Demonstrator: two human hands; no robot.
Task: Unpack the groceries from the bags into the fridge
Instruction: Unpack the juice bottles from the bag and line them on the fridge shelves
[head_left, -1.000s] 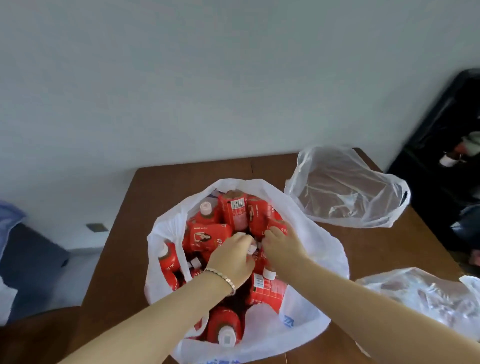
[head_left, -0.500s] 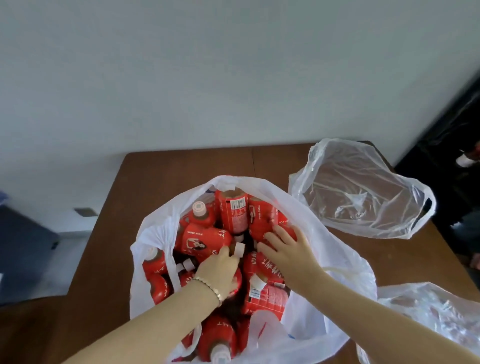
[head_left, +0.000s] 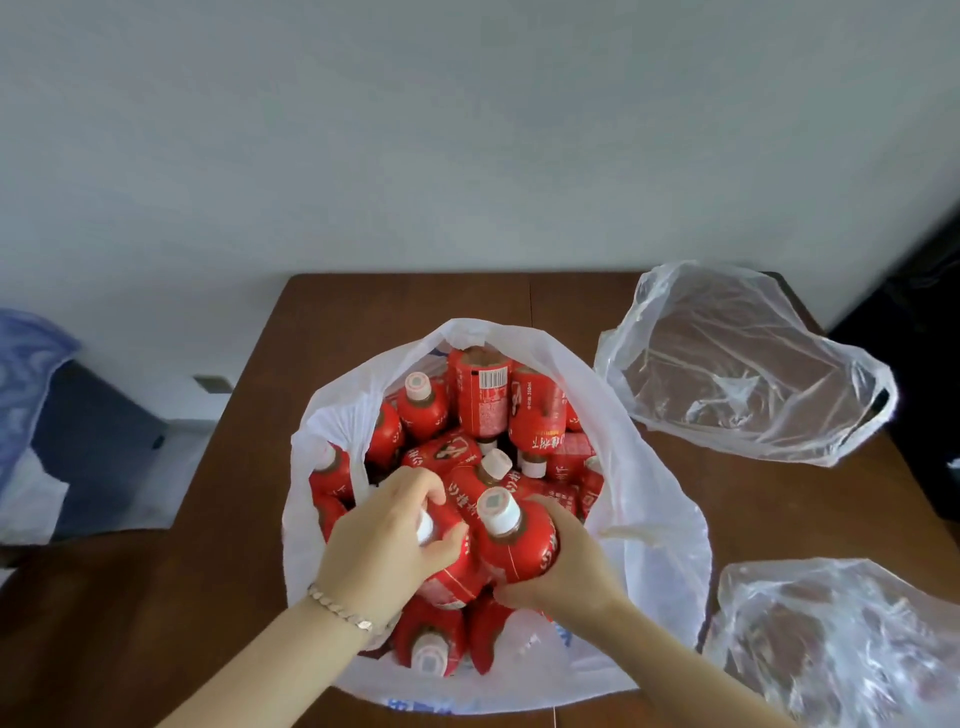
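Left hand (head_left: 387, 545) curls round bottle (head_left: 454, 577) near cap; right hand (head_left: 569, 569) cups second bottle (head_left: 517, 545) from below. Half second ago fingers only search among caps. Both bottles now raised slightly, lower centre of frame, inside white bag (head_left: 649, 493). Lift-out seems begun; fridge not in view.

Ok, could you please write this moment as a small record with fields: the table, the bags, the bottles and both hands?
table: brown wood, bears three bags
white bag: open, full of red bottles with white caps
left hand: grips the left bottle near its cap
right hand: grips the right bottle round its body, cap up
far clear bag: crumpled, right of the white bag
near clear bag: at the right edge, contents unclear
fridge: not in view
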